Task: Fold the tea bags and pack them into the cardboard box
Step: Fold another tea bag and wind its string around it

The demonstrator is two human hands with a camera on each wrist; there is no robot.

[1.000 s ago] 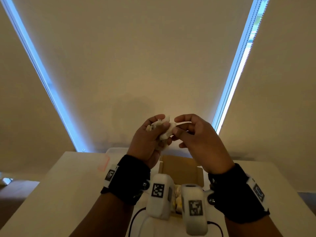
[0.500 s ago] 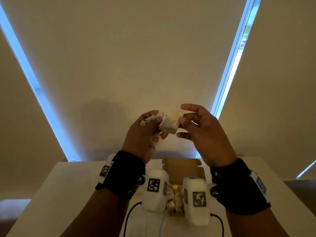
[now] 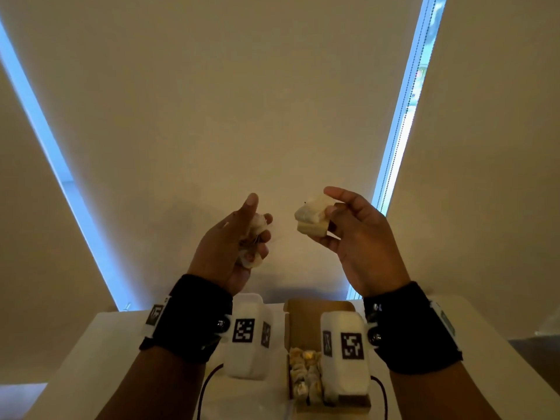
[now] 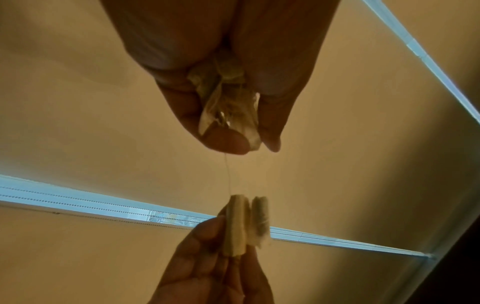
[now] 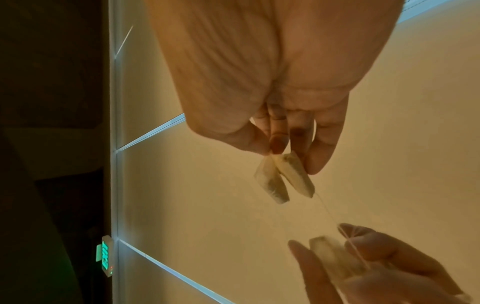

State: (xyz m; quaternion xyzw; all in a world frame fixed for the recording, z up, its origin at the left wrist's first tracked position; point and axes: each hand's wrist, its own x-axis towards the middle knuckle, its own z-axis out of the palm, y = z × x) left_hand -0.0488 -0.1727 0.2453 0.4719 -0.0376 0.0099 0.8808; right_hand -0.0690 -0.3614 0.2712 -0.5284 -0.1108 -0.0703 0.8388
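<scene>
Hands now drawing apart: right hand (image 3: 360, 237) pinching folded tea bag (image 3: 312, 216) at fingertips; left hand (image 3: 233, 247) clutching bunched tea bags (image 4: 228, 102), string (image 4: 228, 174) stretching between.

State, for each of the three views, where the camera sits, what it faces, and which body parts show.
Head: worn on the head, facing both raised hands above the cardboard box.
Left wrist: along the left hand, gripping crumpled tea bags.
Right wrist: along the right hand, pinching the folded tea bag.
Shared: both wrist views show the opposite hand too.
</scene>
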